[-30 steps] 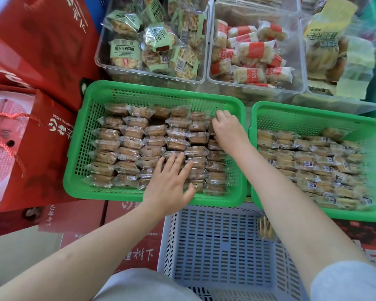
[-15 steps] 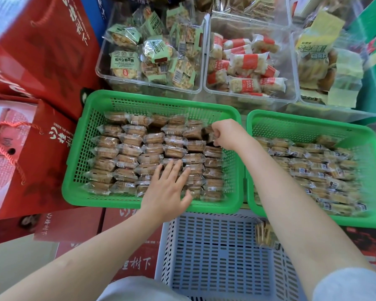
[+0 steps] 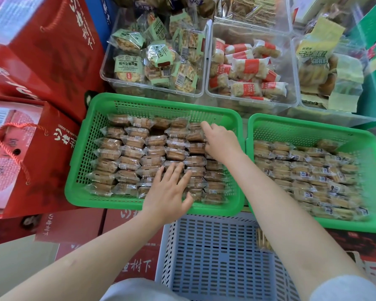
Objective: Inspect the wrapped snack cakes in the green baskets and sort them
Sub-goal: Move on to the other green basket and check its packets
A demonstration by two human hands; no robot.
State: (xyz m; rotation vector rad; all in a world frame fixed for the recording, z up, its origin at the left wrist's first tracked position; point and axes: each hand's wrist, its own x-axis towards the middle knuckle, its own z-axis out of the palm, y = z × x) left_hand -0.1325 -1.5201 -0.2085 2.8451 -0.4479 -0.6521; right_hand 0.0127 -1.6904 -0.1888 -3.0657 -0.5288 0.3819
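Two green baskets side by side: the left basket packed with rows of clear-wrapped brown snack cakes, too many and too overlapped for an exact count; the right basket holding a looser, slightly blurred heap of similar cakes. One pale blue basket nearest the camera, between the forearms, with a single wrapped cake lying against its right wall. Left hand flat over the near rows of the left basket, fingers straight and spread, fingertips resting on the wrappers, nothing grasped. Right hand farther back in the same basket, near its right wall, fingers bent down onto the cakes of the far rows; a pinch or a mere touch, not possible to tell. Beyond the baskets, three clear tubs: one with green-labelled biscuit packs, one with red-and-white packs, one at the far right with yellow-green bags. Red gift boxes stacked at left, one with a red cord handle.
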